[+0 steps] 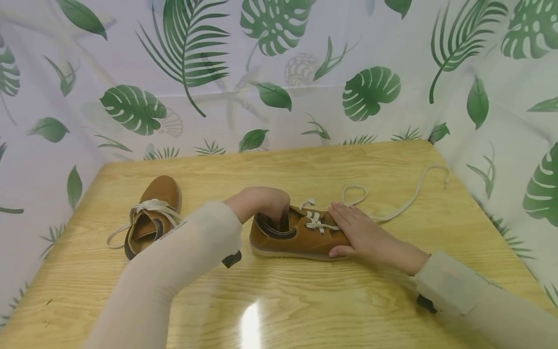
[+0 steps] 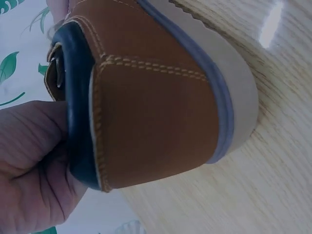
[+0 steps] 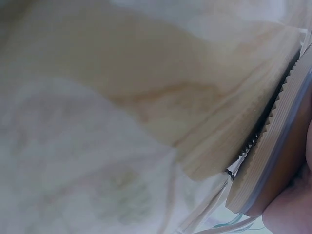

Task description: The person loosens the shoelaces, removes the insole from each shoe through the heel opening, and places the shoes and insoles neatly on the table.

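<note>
A brown lace-up shoe [image 1: 301, 242] lies sideways on the wooden table, toe to the right, its cream lace [image 1: 321, 225] threaded through some eyelets. My left hand [image 1: 268, 199] reaches down into the shoe's opening, and its fingertips are hidden inside. In the left wrist view that hand [image 2: 29, 161] passes behind the dark padded collar [image 2: 80, 112] at the heel. With fingers across the top and thumb on the near side, my right hand [image 1: 364, 232] holds the toe. The right wrist view shows the pale sole [image 3: 263, 161] beside part of that hand [image 3: 287, 209].
A matching brown shoe [image 1: 161, 191] with its lace tied stands to the left. One long loose lace end [image 1: 411, 198] trails right across the table [image 1: 279, 300]. A white curtain with green leaves [image 1: 305, 116] borders the table's back and sides.
</note>
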{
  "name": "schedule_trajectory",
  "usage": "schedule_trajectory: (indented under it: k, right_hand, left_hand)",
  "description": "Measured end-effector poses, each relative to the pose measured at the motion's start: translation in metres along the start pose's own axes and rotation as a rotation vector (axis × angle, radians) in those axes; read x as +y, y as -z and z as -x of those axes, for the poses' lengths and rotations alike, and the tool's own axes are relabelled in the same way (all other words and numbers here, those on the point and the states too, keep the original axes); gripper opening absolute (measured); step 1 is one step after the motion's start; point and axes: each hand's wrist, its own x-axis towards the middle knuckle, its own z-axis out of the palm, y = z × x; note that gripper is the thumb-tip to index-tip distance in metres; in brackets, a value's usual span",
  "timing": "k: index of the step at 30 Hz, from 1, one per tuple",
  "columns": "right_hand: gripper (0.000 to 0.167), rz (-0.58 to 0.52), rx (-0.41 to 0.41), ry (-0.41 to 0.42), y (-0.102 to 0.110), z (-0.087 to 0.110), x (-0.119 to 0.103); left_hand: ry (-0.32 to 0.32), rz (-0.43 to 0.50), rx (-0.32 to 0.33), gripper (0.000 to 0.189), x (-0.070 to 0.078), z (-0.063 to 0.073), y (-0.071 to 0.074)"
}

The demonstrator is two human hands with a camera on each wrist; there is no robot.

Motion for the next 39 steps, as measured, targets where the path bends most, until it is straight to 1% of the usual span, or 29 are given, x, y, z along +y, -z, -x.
schedule_trajectory:
  k: [3, 5, 6, 8, 13, 16, 19, 23, 27, 30, 32, 35, 37, 39]
  right_hand:
    - [0.098, -0.006, 0.005, 0.006, 0.000, 0.002, 0.000]
    - [0.098, -0.013, 0.006, 0.008, 0.000, 0.003, 0.000]
    - [0.097, -0.016, 0.007, 0.008, 0.000, 0.003, 0.000]
    - [0.096, -0.021, 0.005, 0.003, 0.000, 0.003, 0.000]
    - [0.096, -0.029, -0.004, -0.003, 0.000, 0.003, -0.001]
    - [0.095, -0.027, 0.001, 0.008, 0.000, 0.002, 0.001]
    - [0.095, -0.010, 0.003, 0.028, -0.001, 0.000, 0.005]
    - [0.095, 0.004, 0.013, 0.056, -0.002, -0.003, 0.010]
    - [0.096, 0.003, 0.009, 0.061, -0.002, -0.004, 0.013]
    - [0.096, 0.004, -0.004, 0.057, -0.002, -0.005, 0.013]
    - [0.095, 0.000, -0.001, 0.060, -0.001, -0.005, 0.013]
    - [0.094, -0.004, 0.005, 0.067, 0.000, -0.005, 0.012]
    - [0.093, -0.009, 0.014, 0.075, 0.000, -0.005, 0.012]
    - [0.094, -0.011, 0.019, 0.078, 0.000, -0.005, 0.013]
  left_hand:
    - [-0.052, 0.004, 0.055, 0.010, -0.005, 0.001, -0.001]
    - [-0.081, 0.007, 0.079, 0.016, -0.008, 0.002, -0.002]
    - [-0.086, 0.014, 0.088, 0.018, -0.009, 0.003, -0.002]
    - [-0.083, 0.016, 0.085, 0.020, -0.009, 0.003, -0.001]
    - [-0.017, 0.010, 0.055, 0.020, -0.005, 0.005, 0.000]
    - [0.015, 0.011, 0.033, 0.019, -0.001, 0.006, 0.000]
    - [0.034, -0.013, 0.005, 0.021, 0.003, 0.008, -0.001]
    - [0.039, -0.121, -0.074, 0.025, 0.010, 0.008, -0.004]
    - [0.024, -0.294, -0.182, 0.025, 0.018, 0.005, -0.005]
    - [0.019, -0.356, -0.231, 0.026, 0.021, 0.004, -0.006]
    - [0.015, -0.359, -0.241, 0.028, 0.021, 0.005, -0.006]
    - [0.017, -0.336, -0.228, 0.030, 0.020, 0.006, -0.007]
    - [0.024, -0.321, -0.212, 0.028, 0.020, 0.007, -0.008]
    - [0.034, -0.302, -0.203, 0.022, 0.018, 0.005, -0.008]
